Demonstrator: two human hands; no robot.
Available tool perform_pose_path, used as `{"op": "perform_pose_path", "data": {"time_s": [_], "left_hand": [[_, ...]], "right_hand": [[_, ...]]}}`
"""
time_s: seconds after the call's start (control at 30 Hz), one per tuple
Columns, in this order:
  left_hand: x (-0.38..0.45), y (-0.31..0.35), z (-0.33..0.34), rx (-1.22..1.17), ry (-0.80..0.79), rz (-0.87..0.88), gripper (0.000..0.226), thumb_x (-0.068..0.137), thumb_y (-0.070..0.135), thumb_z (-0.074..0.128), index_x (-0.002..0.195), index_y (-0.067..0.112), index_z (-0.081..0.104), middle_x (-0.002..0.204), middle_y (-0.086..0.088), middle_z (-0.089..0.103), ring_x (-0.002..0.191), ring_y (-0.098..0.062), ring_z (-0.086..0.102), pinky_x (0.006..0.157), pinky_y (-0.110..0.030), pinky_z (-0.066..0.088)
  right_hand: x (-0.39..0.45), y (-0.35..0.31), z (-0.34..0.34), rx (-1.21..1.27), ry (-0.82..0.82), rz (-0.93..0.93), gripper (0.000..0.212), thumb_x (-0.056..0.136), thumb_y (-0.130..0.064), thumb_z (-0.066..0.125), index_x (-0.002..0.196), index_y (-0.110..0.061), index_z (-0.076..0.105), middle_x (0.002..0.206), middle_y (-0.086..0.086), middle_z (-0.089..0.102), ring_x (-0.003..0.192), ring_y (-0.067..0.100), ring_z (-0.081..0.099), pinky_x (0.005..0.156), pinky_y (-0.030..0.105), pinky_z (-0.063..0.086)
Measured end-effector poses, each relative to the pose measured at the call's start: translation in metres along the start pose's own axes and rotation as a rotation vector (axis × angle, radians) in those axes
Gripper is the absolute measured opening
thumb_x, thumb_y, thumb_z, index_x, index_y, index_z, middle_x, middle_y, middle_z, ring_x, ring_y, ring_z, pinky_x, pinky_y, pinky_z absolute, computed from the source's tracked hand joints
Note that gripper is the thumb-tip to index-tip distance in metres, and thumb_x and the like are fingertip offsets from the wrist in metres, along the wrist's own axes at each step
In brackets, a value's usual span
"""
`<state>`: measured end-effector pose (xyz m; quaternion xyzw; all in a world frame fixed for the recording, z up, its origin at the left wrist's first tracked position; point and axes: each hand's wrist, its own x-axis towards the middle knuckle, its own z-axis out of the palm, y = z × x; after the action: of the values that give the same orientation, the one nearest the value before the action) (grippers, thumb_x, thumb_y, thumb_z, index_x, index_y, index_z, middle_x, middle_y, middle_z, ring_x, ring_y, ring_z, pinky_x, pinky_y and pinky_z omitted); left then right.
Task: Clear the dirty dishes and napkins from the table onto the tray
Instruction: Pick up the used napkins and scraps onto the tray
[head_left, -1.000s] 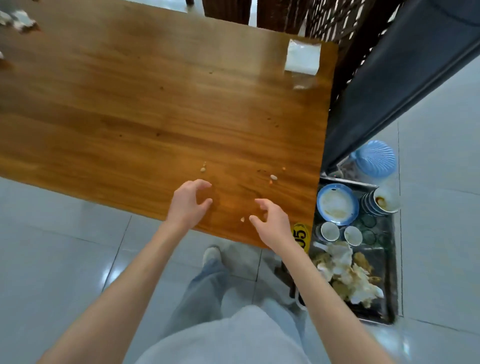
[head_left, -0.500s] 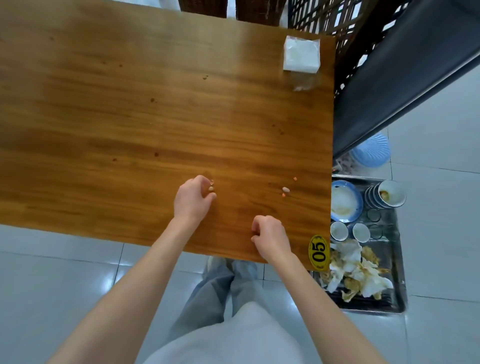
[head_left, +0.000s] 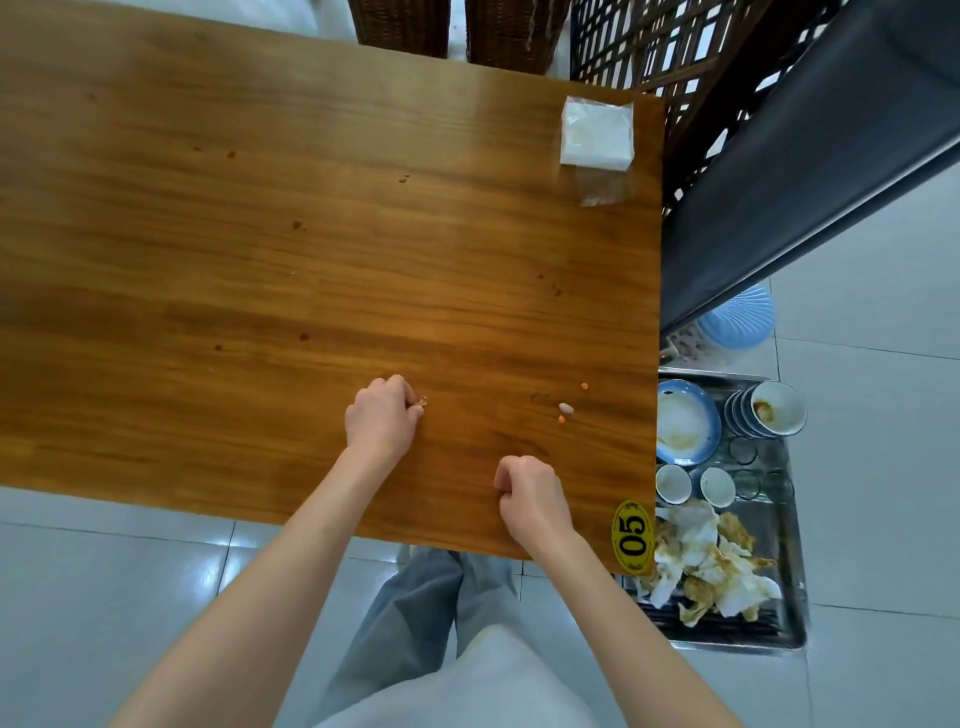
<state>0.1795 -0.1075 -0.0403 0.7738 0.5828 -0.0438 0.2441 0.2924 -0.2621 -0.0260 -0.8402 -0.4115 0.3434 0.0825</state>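
On the wooden table (head_left: 260, 260), my left hand (head_left: 383, 415) has its fingers curled and pinches a small food scrap (head_left: 423, 401) at its fingertips. My right hand (head_left: 527, 493) rests near the front edge, fingers curled into a fist; whether it holds a crumb is hidden. A few crumbs (head_left: 566, 408) lie to the right. Below the table's right edge, a metal tray (head_left: 789, 597) on the floor carries a blue-rimmed plate (head_left: 683, 428), stacked bowls (head_left: 774, 408), small cups (head_left: 673, 483) and a heap of stained napkins (head_left: 706, 566).
A clear holder of clean white napkins (head_left: 597, 132) stands at the table's far right corner. A yellow "05" tag (head_left: 632, 535) marks the near right corner. Wicker chairs (head_left: 457, 31) stand beyond the table, a dark partition (head_left: 805, 171) and a blue lid (head_left: 740, 319) to the right.
Both hands went from spread over the table to curled: the left closed its fingers on a scrap, the right closed into a fist where a crumb lay. The view has shifted.
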Motion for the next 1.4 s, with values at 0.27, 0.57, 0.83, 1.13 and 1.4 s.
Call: {"op": "perform_pose_path", "data": {"time_s": [0.27, 0.57, 0.83, 1.13, 1.4], "left_hand": [[0.007, 0.005, -0.004, 0.233, -0.075, 0.042, 0.018, 0.093, 0.035, 0.054, 0.103, 0.021, 0.056, 0.102, -0.003, 0.059, 0.093, -0.02, 0.055, 0.08, -0.032, 0.043], [0.009, 0.0, -0.004, 0.1, -0.047, 0.041, 0.019, 0.088, 0.034, 0.062, 0.101, 0.023, 0.053, 0.098, 0.001, 0.063, 0.091, -0.019, 0.059, 0.082, -0.034, 0.045], [0.004, 0.0, -0.004, 0.038, 0.001, 0.11, 0.021, 0.087, 0.03, 0.064, 0.106, 0.027, 0.054, 0.095, 0.002, 0.059, 0.088, -0.017, 0.056, 0.082, -0.033, 0.044], [0.004, -0.003, 0.003, 0.131, 0.077, 0.162, 0.014, 0.094, 0.028, 0.053, 0.104, 0.019, 0.055, 0.094, 0.0, 0.059, 0.08, -0.013, 0.053, 0.069, -0.025, 0.04], [0.004, -0.003, 0.002, 0.037, 0.122, 0.066, 0.018, 0.099, 0.017, 0.041, 0.103, 0.008, 0.055, 0.092, -0.007, 0.062, 0.078, -0.018, 0.057, 0.065, -0.026, 0.046]], "right_hand": [[0.004, -0.002, -0.003, 0.025, 0.029, 0.008, 0.022, 0.089, 0.0, 0.052, 0.08, -0.02, 0.055, 0.092, 0.0, 0.056, 0.079, 0.012, 0.051, 0.065, 0.017, 0.04], [0.008, -0.003, -0.007, 0.028, 0.05, -0.005, 0.02, 0.088, 0.0, 0.052, 0.085, -0.017, 0.061, 0.095, 0.001, 0.057, 0.081, 0.012, 0.051, 0.068, 0.018, 0.044], [0.01, 0.0, -0.008, 0.13, 0.067, 0.028, 0.022, 0.086, 0.004, 0.054, 0.087, -0.017, 0.063, 0.097, 0.0, 0.059, 0.085, 0.01, 0.051, 0.071, 0.016, 0.042], [0.014, 0.002, -0.006, 0.261, 0.117, 0.114, 0.024, 0.088, 0.002, 0.053, 0.085, -0.018, 0.064, 0.094, -0.002, 0.061, 0.085, 0.006, 0.052, 0.071, 0.009, 0.039], [0.02, 0.006, -0.014, 0.388, 0.229, 0.248, 0.029, 0.089, 0.005, 0.047, 0.079, -0.018, 0.062, 0.088, -0.003, 0.06, 0.091, 0.011, 0.057, 0.066, 0.006, 0.037]]}}
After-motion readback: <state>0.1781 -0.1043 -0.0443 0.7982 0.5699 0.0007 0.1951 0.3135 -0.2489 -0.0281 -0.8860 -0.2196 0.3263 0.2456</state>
